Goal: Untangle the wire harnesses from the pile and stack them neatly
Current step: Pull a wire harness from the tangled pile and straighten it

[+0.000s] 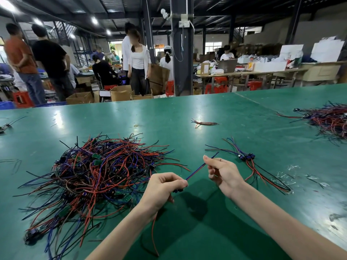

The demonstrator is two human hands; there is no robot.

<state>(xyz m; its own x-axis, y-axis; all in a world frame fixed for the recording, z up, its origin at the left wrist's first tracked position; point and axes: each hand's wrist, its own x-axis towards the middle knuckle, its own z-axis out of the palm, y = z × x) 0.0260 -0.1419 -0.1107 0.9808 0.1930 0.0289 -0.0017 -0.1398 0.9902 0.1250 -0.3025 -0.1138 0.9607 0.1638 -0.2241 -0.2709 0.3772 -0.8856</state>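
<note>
A big tangled pile of red, blue and black wire harnesses (pixel 97 173) lies on the green table (pixel 187 113), left of my hands. My left hand (pixel 162 189) grips one harness (pixel 195 171) at its dark connector, and a red wire hangs down from under that fist. The harness's blue and red wires stretch up to the right, where my right hand (pixel 222 171) pinches them near their free ends. A small stack of sorted harnesses (pixel 249 162) lies just right of my right hand, connectors together, wires fanned out.
Another large pile of harnesses (pixel 330 119) sits at the far right. A few loose wires (pixel 203 123) and a rubber band (pixel 136 126) lie mid-table. Stray wires (pixel 5 126) lie at the left edge. People, boxes and stools stand beyond the table.
</note>
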